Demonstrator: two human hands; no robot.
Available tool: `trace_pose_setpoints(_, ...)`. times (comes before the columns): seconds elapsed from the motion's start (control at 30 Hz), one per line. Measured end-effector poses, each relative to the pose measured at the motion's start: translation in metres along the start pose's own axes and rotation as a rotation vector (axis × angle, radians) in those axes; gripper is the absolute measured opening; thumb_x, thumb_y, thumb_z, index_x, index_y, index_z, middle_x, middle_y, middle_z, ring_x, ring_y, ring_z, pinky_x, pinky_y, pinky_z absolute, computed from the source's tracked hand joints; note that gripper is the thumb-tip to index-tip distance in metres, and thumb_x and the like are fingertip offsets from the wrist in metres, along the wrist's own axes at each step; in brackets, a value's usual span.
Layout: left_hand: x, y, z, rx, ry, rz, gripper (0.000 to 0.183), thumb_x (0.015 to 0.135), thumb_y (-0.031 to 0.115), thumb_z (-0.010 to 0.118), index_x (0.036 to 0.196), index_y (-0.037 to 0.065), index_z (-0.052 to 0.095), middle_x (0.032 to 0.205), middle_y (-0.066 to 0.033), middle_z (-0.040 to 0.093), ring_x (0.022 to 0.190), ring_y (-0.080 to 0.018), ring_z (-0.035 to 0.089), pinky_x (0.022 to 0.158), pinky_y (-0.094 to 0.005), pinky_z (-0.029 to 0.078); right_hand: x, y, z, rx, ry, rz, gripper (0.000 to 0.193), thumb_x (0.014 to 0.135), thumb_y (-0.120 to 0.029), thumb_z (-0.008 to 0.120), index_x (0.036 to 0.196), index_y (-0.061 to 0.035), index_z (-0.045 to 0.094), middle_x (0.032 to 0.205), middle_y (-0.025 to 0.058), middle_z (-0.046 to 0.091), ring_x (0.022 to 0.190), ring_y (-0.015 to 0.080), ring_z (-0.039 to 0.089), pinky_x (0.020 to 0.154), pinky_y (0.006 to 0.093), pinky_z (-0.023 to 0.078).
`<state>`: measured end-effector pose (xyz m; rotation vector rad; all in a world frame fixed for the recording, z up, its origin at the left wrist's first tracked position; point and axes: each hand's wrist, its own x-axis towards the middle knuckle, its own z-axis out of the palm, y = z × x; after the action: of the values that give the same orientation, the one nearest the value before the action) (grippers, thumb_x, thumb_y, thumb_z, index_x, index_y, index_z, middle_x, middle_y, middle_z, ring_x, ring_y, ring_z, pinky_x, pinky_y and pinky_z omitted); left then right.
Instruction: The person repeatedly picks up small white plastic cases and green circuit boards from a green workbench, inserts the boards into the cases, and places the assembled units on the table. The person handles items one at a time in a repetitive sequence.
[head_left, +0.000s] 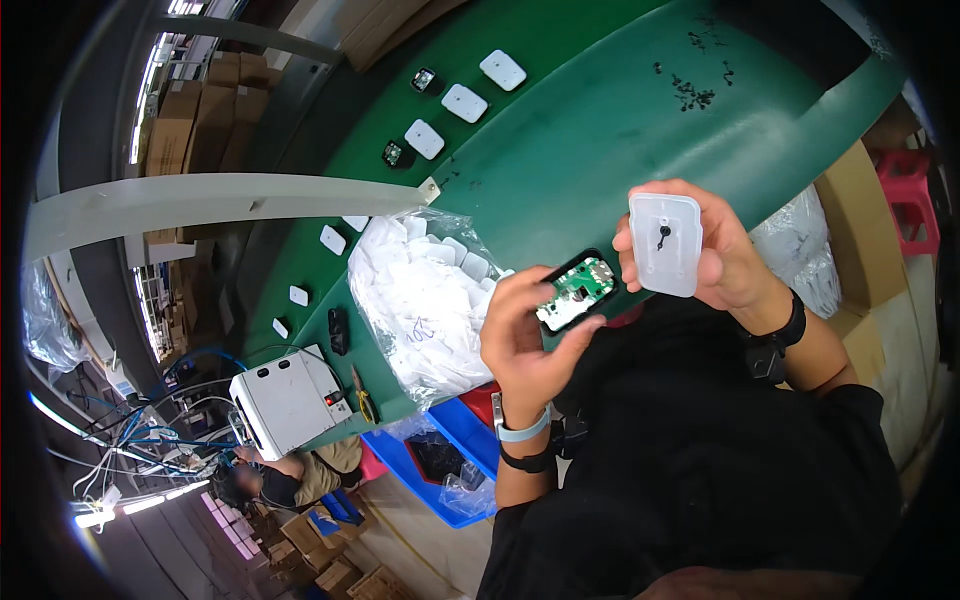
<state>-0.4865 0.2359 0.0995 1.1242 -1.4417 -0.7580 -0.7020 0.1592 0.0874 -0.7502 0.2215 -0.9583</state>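
Head cam view, biggest stuff first: green bench (575, 165) sweeps across most of the scene, from near left up to far right. Over on the left behind the bench end there's a co-worker (315, 475), pretty blurry. Then there's an open cardboard box (870, 215) off to the right, and on the bench left of the hands a big clear bag (420, 310) stuffed with white plastic covers. Blue bin (472, 436) sits near left, below the bench edge, and a pale metal box (288, 400) with cables around it is farther left. Now the hands: left hand (525, 345) is curled around the sides of an open black case with a green circuit board (580, 292), thumb on the near side, fingers on the far side, board facing up. Right hand (730, 245) has a translucent white cover (668, 268) pinched between thumb and fingers, just to the right of the case. Both are held up in front of the body at the near side of the bench. Similar white covers (465, 103) lie in a loose row on the far side, with a couple of black units (427, 81) beside them. Pliers (363, 397) lie right next to the metal box. Tiniest things: little black stemmed bits (695, 97) scattered far right, and a similar black piece (664, 237) showing at the middle of the held cover.
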Motion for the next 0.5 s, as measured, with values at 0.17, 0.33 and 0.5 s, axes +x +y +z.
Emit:
trace_pose_setpoints(0.17, -0.001, 0.012, 0.014, 0.29, 0.004, 0.244, 0.041, 0.064, 0.008, 0.093, 0.093, 0.003, 0.065, 0.11, -0.0201, 0.063, 0.094, -0.0291, 0.069, 0.078, -0.0356, 0.058, -0.014, -0.008, -0.002, 0.011, 0.009, -0.009, 0.088, 0.076, -0.052, 0.082, 0.14, -0.0026, 0.046, 0.12, 0.02, 0.065, 0.097, 0.0249, 0.07, 0.085, 0.0386, 0.059)
trace_pose_setpoints(0.33, -0.009, 0.024, 0.007, 0.495, -0.063, 0.428, 0.047, 0.061, 0.012, 0.096, 0.094, 0.005, 0.064, 0.105, -0.0172, 0.064, 0.084, -0.0274, 0.069, 0.071, -0.0342, 0.06, -0.02, -0.008, -0.001, 0.043, -0.022, -0.027, 0.09, 0.075, -0.052, 0.083, 0.14, -0.0028, 0.046, 0.119, 0.0218, 0.066, 0.096, 0.0262, 0.071, 0.084, 0.0396, 0.06)
trace_pose_setpoints(0.5, -0.009, 0.033, 0.006, 0.527, -0.039, 0.489, 0.043, 0.06, 0.01, 0.095, 0.089, 0.004, 0.065, 0.096, -0.015, 0.067, 0.081, -0.0282, 0.07, 0.071, -0.0374, 0.061, -0.019, -0.005, 0.003, 0.097, -0.049, -0.022, 0.091, 0.073, -0.052, 0.085, 0.14, -0.0044, 0.046, 0.119, 0.0224, 0.066, 0.096, 0.0267, 0.071, 0.083, 0.0406, 0.06)
